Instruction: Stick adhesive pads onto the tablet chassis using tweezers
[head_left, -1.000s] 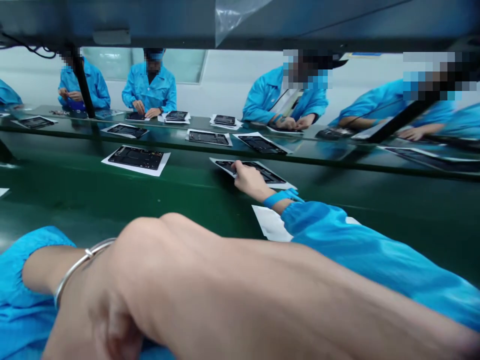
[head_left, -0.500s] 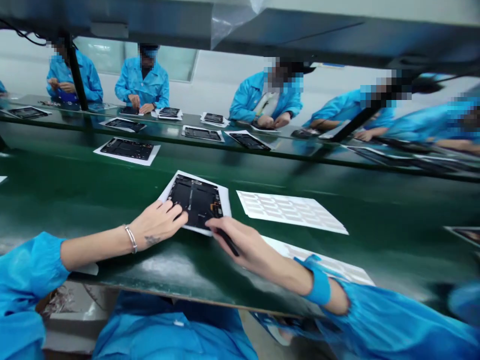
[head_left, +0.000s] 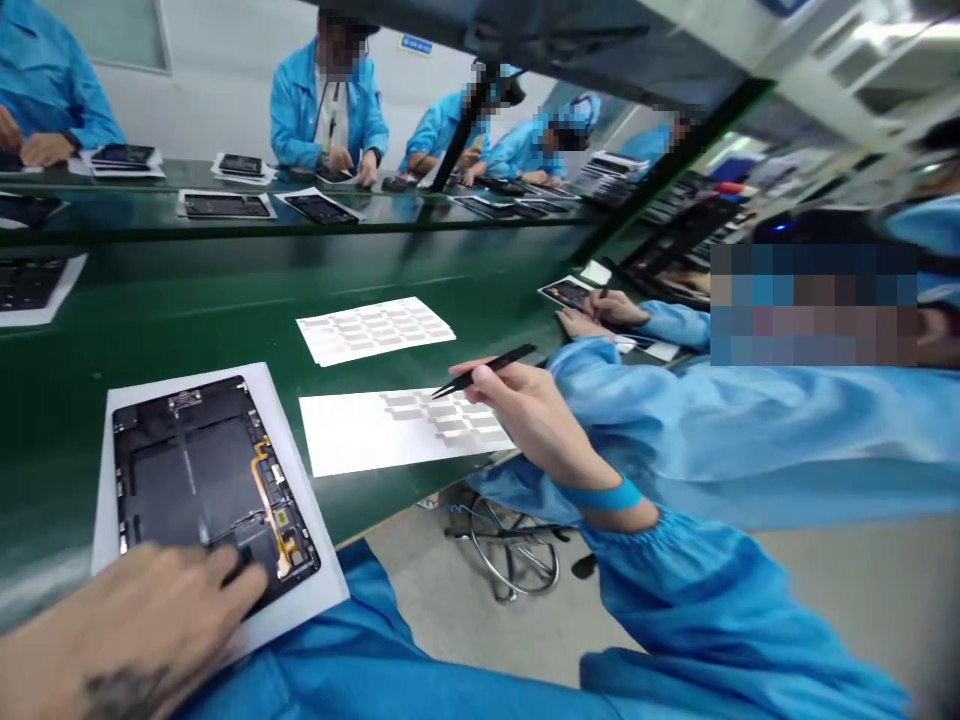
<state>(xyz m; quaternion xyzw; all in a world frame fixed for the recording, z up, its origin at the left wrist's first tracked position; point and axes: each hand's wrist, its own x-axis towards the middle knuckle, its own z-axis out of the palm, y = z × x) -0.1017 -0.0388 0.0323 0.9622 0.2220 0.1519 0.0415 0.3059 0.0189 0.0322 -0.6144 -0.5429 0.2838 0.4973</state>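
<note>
Black tweezers [head_left: 480,372] are held between the thumb and fingers of my right hand [head_left: 525,400]. Their tips point left, over a white sheet with grey stickers [head_left: 345,430]. At the lower left, my left hand [head_left: 180,600] rests on the bottom edge of an open black device housing [head_left: 217,470], its fingers bent and slightly blurred. Whether those fingers pinch anything is hidden. Inside the housing an orange flex cable runs down the right side. Under the housing lies a white sheet [head_left: 307,540].
A second sticker sheet [head_left: 375,330] lies behind. At the right, a person in blue [head_left: 750,430] sits close, hands on another device [head_left: 566,292]. More people work behind a raised shelf [head_left: 405,207] holding devices. A slanted post [head_left: 667,170] stands at the back right.
The view has turned right. My right hand has left the housing and is now over the sticker sheet with the tweezers. My left hand remains at the housing.
</note>
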